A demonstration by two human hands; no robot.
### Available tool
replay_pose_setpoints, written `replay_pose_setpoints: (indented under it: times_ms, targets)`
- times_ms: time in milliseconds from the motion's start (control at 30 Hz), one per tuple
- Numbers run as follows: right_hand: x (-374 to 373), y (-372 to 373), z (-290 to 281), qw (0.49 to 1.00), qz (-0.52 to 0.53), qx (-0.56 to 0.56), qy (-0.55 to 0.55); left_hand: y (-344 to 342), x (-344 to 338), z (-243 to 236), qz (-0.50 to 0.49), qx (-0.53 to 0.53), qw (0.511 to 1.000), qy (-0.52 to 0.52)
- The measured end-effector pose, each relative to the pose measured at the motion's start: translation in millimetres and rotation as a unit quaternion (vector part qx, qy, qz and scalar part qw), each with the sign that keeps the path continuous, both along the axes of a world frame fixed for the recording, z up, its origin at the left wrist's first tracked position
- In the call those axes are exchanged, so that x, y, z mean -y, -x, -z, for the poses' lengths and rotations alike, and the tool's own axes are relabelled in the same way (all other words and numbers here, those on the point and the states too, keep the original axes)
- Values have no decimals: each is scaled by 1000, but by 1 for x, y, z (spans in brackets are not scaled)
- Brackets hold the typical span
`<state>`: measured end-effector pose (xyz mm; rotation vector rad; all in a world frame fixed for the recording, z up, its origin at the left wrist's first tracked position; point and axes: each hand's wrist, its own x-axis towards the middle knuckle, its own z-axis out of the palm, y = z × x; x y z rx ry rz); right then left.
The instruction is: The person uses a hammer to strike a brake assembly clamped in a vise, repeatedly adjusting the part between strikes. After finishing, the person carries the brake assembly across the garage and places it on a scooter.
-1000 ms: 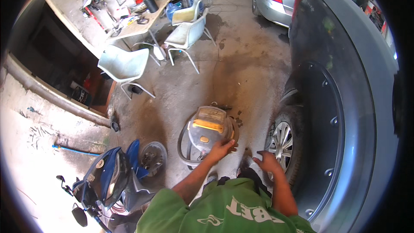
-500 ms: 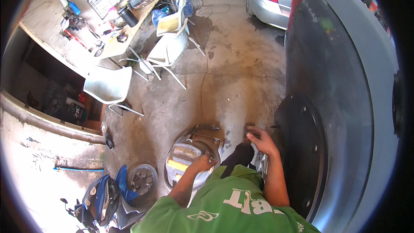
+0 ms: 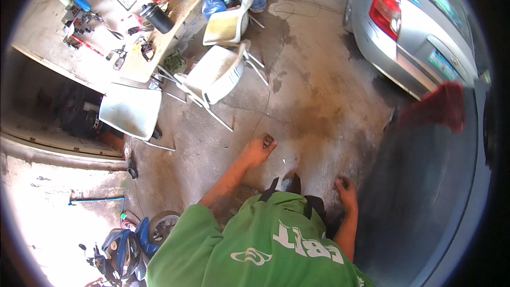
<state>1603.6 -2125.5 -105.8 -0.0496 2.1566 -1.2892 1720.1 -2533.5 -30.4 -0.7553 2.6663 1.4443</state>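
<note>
My left hand [image 3: 257, 151] is held out ahead of my body over the concrete floor. Its fingers are curled round a small dark patch, which may be a small object or dirt; I cannot make it out. Lower and to the right, my right hand [image 3: 347, 194] hangs beside the dark grey car panel [image 3: 425, 191], apart from it as far as I can see. Its fingers are bent inward, and whatever is inside them is hidden. My own green shirt [image 3: 255, 239] covers the lower middle of the view.
White chairs [image 3: 218, 77] stand ahead on the left, beside a cluttered workbench [image 3: 139, 69]. A silver car [image 3: 366, 48] with a red tail light is parked ahead on the right. A blue motorcycle [image 3: 119, 250] stands at the lower left, near a wheel [image 3: 161, 227]. Concrete floor [image 3: 313, 111] stretches ahead.
My body has moved forward, past the round machine on the floor. My left hand has swung forward and up; my right hand now hangs further right. The silver car appears larger.
</note>
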Motion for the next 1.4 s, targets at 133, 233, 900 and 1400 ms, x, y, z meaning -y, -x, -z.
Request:
replay_pose_setpoints:
  times_ms: [133, 233, 900, 1400]
  targets:
    - [-24, 73, 39, 986, -12, 102, -132, 82, 77, -29, -46, -41, 998, 24]
    - [-22, 162, 66, 949, -168, 122, -237, 120, 115, -11, -98, 51, 994, -10]
    - [627, 903, 46, 968, -242, -57, -31, 609, 468, 54, -121, 103, 987, 34]
    - [469, 1095, 242, 889, 238, 362, -147, 1171, 738, -8, -89, 8, 992, 90]
